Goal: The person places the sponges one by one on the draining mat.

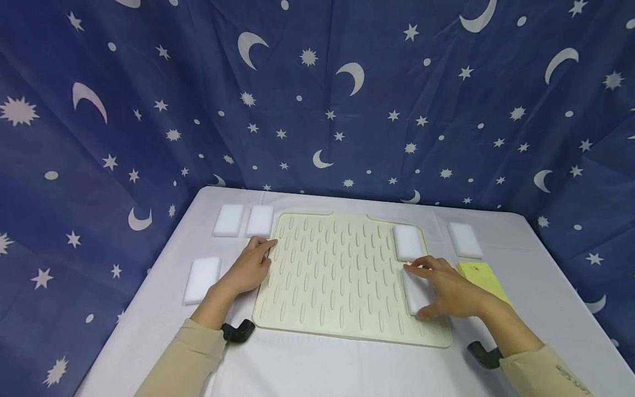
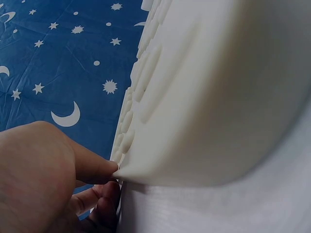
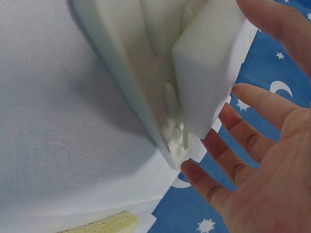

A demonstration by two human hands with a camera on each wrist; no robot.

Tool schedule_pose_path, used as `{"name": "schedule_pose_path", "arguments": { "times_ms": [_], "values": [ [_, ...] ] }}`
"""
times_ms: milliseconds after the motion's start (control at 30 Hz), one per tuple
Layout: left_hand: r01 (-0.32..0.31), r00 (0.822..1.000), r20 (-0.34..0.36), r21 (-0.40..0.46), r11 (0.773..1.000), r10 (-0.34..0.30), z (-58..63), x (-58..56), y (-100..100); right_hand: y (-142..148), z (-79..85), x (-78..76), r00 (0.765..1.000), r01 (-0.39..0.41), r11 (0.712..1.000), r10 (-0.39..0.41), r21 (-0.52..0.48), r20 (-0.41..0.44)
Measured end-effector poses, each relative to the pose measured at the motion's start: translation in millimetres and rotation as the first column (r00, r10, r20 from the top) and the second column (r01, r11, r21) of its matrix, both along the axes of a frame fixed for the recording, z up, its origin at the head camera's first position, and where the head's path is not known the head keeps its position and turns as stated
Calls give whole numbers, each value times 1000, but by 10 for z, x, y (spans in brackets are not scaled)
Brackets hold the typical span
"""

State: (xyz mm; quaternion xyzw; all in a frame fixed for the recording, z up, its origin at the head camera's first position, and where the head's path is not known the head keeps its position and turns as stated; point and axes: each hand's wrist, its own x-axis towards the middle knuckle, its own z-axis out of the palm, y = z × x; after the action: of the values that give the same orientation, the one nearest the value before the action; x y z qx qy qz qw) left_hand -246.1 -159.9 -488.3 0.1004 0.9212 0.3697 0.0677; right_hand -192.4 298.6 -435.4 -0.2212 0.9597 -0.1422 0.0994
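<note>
Watching from my end, I see beige sleeves [image 1: 178,358] nearest, cut off by the lower frame, with black curved wrist mounts [image 1: 239,332] short of the cream rectangular mat with oval ridges [image 1: 337,275], which lies on the white cloth-covered table [image 1: 317,369]. On the mat's right edge my right hand [image 1: 448,289] spans a white rectangular foam block [image 1: 416,289], thumb and fingertips touching it, fingers spread; its palm hides part of the block, and I can't tell how hard it presses. At the mat's left edge my left hand [image 1: 250,264] pinches the rim, its lower fingers dark and hard to make out. Left of the mat lies a similar white slab [image 1: 202,280]; right of it, a yellow sponge [image 1: 481,275] is partly covered by the right hand and forearm. Farther off, another white piece [image 1: 408,242] sits on the mat's far-right corner, a white pad [image 1: 464,240] lies right of it, and two white bricks [image 1: 259,221] left. Beyond the mat hangs a dark blue curtain with white moons and stars [image 1: 297,110], running out of frame.
</note>
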Motion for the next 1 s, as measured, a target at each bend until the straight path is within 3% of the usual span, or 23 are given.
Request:
{"name": "schedule_pose_path", "arguments": {
  "times_ms": [767, 1000],
  "values": [
    [1, 1000, -11, -1, 1000, -1, -10, 5, -3, 39, 50, 55, 999, -23, 999, 21, -39, -44],
    [3, 1000, -17, -7, 1000, -3, -4, 9, -3, 86, 77, 57, 1000, 23, 999, -24, -35, -13]
  ]
}}
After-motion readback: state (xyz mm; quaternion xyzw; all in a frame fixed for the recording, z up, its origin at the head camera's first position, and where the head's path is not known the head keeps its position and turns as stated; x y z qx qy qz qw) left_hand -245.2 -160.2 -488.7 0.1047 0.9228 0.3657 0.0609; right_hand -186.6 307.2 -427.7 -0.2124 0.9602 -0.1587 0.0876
